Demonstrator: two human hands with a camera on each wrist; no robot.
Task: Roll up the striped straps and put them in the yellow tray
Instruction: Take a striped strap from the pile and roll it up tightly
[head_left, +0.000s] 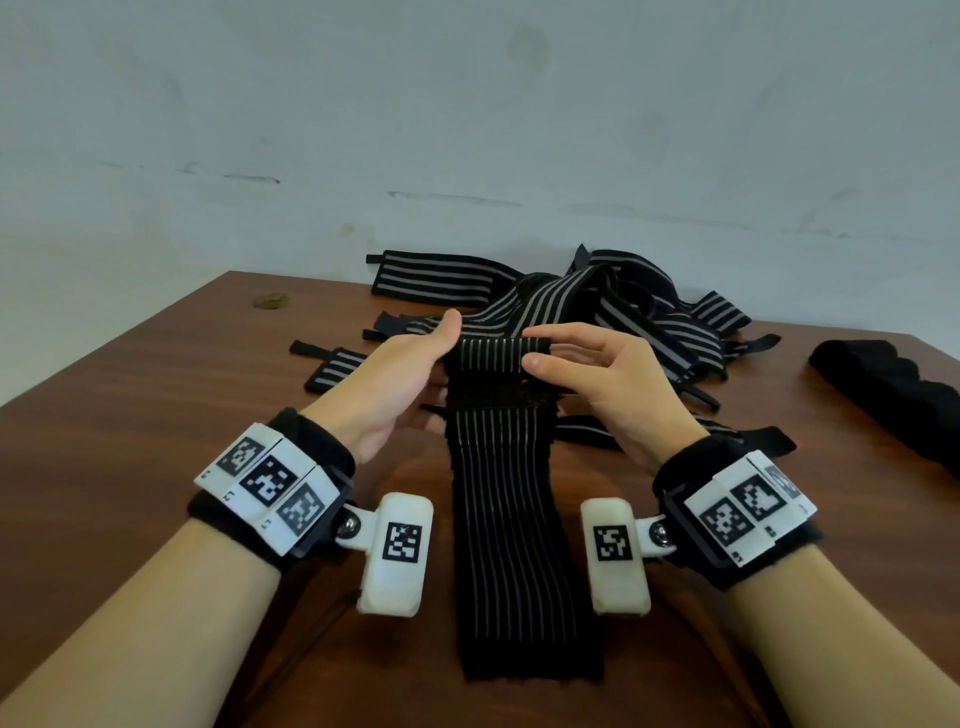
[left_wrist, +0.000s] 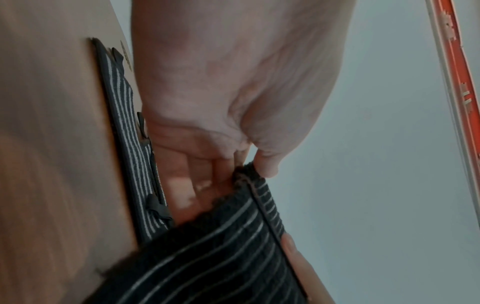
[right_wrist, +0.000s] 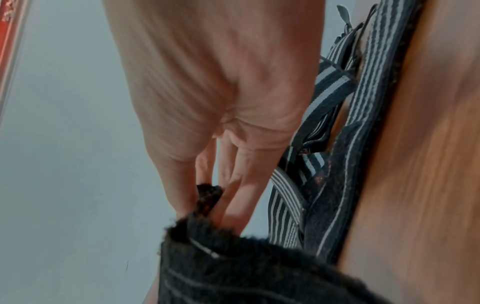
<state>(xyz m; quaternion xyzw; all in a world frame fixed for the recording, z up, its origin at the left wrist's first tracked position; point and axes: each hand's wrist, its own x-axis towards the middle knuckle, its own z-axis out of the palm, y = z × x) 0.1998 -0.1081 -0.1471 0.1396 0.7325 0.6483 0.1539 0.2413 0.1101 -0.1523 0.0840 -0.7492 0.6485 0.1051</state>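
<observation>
Between the left hand (head_left: 410, 374) and right hand (head_left: 597, 374), each pinching an end of the strap (head_left: 504, 467)'s first fold, the roll should start tight and square, its tail trailing toward the wrists along the surface (head_left: 156, 415).

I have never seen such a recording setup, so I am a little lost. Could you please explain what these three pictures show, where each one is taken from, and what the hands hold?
No machine: a person works with bare hands. The wide picture comes from a head camera; the other two from cameras strapped on each wrist, looking along the fingers. The left hand and right hand pinch the folded far end of one striped strap, starting to roll it. It lies on a wooden table. Behind it is a pile of unrolled straps; a black cloth lies at the right. No yellow tray is visible.
</observation>
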